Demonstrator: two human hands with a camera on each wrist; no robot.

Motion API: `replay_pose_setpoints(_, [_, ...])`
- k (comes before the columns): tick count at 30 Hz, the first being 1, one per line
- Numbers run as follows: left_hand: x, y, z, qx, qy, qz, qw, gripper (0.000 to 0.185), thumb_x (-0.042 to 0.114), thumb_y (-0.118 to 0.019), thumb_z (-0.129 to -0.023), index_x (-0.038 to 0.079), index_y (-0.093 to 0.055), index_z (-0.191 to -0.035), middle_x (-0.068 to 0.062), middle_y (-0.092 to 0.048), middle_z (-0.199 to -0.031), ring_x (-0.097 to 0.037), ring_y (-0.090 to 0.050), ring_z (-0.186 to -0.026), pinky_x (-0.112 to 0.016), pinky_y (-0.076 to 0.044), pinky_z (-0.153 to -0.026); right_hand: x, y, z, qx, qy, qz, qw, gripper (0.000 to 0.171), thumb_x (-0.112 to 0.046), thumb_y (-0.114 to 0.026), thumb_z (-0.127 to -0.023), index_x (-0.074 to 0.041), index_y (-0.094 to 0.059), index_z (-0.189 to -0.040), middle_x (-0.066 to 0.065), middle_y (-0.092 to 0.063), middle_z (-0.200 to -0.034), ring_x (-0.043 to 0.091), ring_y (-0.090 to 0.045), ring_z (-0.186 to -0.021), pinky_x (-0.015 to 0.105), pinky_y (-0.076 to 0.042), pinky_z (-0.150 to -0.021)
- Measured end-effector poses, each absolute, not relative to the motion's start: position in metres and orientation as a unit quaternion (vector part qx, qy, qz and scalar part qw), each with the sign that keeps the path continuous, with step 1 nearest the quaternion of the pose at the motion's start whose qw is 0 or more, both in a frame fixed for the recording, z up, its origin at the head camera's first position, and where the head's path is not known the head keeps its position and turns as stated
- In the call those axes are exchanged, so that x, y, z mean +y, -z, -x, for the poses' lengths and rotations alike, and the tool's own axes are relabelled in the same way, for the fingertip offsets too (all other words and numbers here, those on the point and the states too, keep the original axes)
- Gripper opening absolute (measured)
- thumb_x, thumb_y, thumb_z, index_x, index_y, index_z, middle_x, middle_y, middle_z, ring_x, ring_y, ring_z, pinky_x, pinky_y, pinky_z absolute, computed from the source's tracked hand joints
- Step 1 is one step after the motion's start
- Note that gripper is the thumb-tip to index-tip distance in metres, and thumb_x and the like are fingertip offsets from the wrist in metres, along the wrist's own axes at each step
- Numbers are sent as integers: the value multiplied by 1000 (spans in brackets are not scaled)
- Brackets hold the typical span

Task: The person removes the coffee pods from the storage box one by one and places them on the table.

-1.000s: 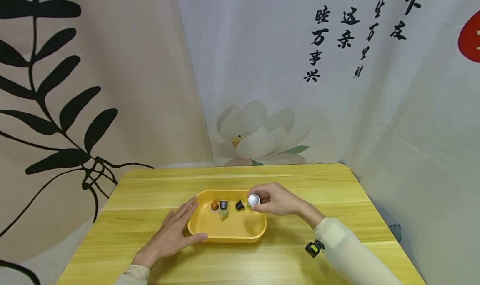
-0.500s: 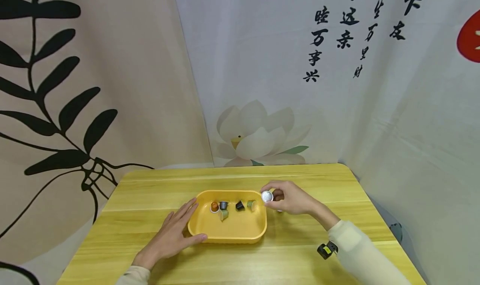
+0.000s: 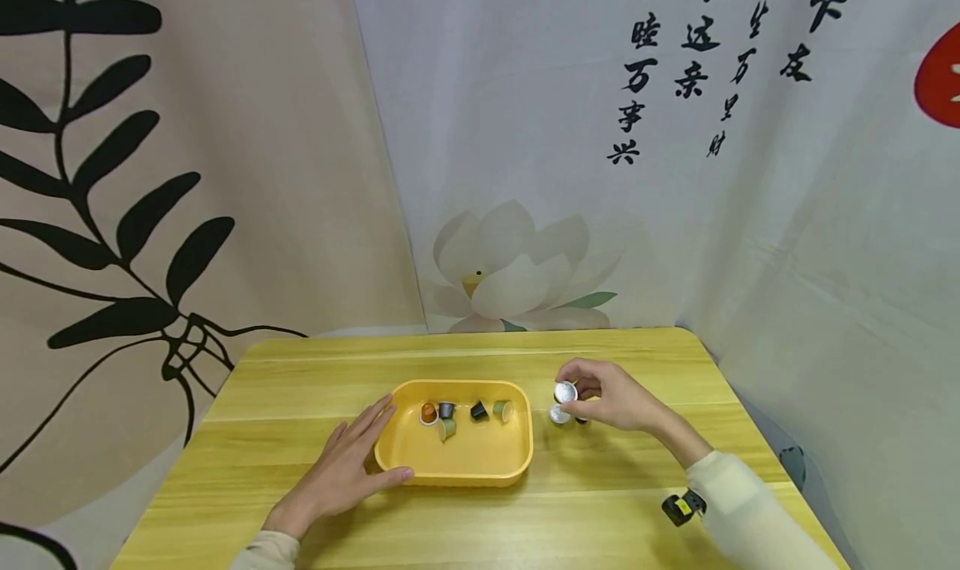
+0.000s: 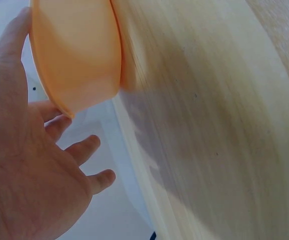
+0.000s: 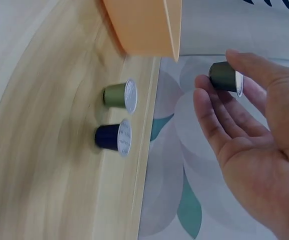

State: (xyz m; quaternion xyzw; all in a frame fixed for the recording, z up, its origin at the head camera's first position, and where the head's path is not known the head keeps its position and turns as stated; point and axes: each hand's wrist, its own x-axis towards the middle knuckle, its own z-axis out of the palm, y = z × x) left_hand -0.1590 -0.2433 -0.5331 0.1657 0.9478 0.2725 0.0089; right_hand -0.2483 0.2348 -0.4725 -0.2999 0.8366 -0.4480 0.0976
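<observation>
Right hand (image 3: 611, 402): a dark green capsule (image 5: 225, 76) is pinched at the fingertips, above the table (image 3: 600, 503), right of the tray.
Left hand (image 3: 341, 470): laid flat, fingers straight, against the yellow tray (image 3: 457, 470) (left wall).
Table capsules: a green capsule (image 5: 118, 95) and a dark blue capsule (image 5: 112, 136) are lying side by side.
Tray: five capsules (image 3: 465, 412) are kept inside.

Olive capsule (image 5: 225, 76) (foil-lidded) in fingertips

Chinese calligraphy on white backdrop cloth (image 3: 600, 137)
Black brush characters (image 3: 675, 62) in vertical columns, upper right; 睦 万 事 兴 readable in one column, 亲 in the next, rest cropped or too cursive; capsules show no readable labels
</observation>
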Motion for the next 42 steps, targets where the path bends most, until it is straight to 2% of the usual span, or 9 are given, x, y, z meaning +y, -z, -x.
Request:
replay_pose_setpoints(8, [-244,532,158,948,-271,-164,9,112,72,-77,-98,12,-31,-180,-3,-20,-192,-47,-35,-171,-90,-17,-130,259,479,246,851,438,281,72,35,-14,-87,-101,-6,-72,-132,13,-77,-119,11,-79,-102,29,-68,-91])
replay_pose_setpoints(12, [-244,532,158,948,-272,-163,8,110,70,-78,-98,12,-31,-180,-2,-20,-192,-47,-34,-171,-91,-17,-129,274,485,247,864,429,249,80,37,-16,-86,-102,-7,-71,-135,11,-78,-122,11,-78,-105,27,-67,-92])
replay_pose_setpoints(21, [-243,531,156,947,-277,-164,7,110,69,-79,-98,11,-32,-179,-3,-21,-192,-48,-35,-171,-91,-18,-129,296,501,255,859,452,211,112,38,-8,-83,-103,6,-67,-134,21,-75,-123,17,-79,-106,23,-66,-84])
replay_pose_setpoints(28, [-244,532,158,946,-278,-164,9,111,71,-77,-98,11,-32,-179,-3,-20,-192,-48,-34,-171,-91,-17,-129,301,513,261,885,402,210,104,28,-10,-84,-102,-1,-72,-126,12,-79,-115,19,-75,-106,23,-65,-88])
replay_pose_setpoints(33, [-244,532,158,946,-278,-166,8,111,71,-78,-98,11,-32,-179,-3,-21,-192,-48,-34,-171,-91,-17,-129,303,520,265,898,374,209,103,26,-12,-86,-101,-4,-74,-123,6,-78,-110,15,-71,-103,23,-63,-86])
replay_pose_setpoints(42, [-244,533,159,946,-276,-171,4,111,71,-77,-98,11,-32,-179,-4,-22,-191,-48,-36,-171,-92,-19,-128,299,527,263,907,349,213,104,25,-14,-86,-101,-5,-74,-121,4,-79,-110,15,-71,-103,22,-61,-85])
